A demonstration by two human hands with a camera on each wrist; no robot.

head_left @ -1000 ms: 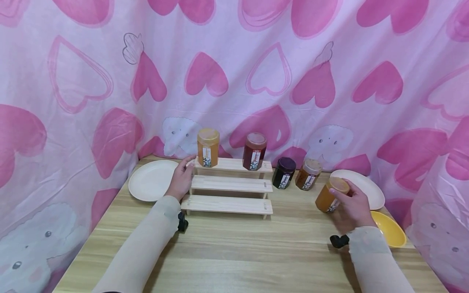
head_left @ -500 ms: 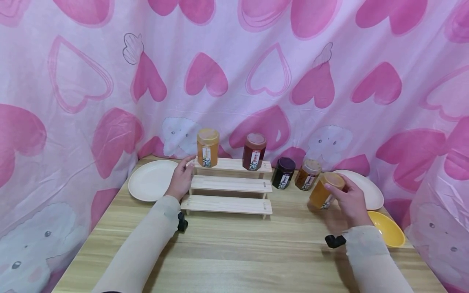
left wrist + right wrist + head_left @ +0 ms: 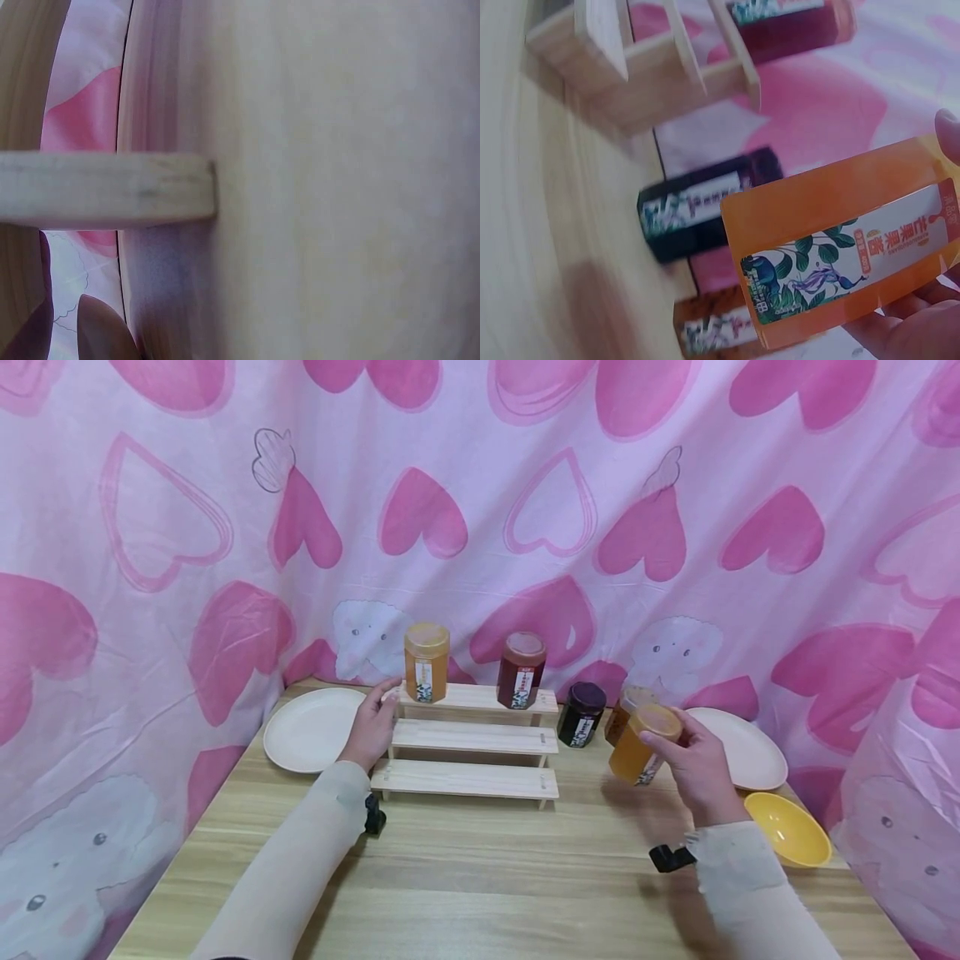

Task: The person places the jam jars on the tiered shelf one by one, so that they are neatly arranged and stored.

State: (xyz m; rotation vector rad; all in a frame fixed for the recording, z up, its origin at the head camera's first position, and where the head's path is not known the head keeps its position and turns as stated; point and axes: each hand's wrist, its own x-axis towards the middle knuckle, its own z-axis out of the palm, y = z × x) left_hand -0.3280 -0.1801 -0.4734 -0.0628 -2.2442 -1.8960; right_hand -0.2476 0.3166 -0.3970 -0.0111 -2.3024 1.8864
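Right hand was closed round the upper part of the orange jar, thumb on the near side and fingers on the far side, spread to the jar's width. Holding it high presumably left the base free of the fingers. The orange jar was raised above the table, tilted, to the right of the shelf. In the head view it partly covered the brown jar; contact could not be determined.

Left hand touched the left end of the shelf's top tier, probably to steady it; whether the fingers pinched the wood could not be determined.

Dark jar stood between the shelf and the brown jar. Yellow jar and red jar stood upright on the top tier, spaced apart, apparently for even display.

White plates lay at far left and far right; a yellow bowl sat at right.
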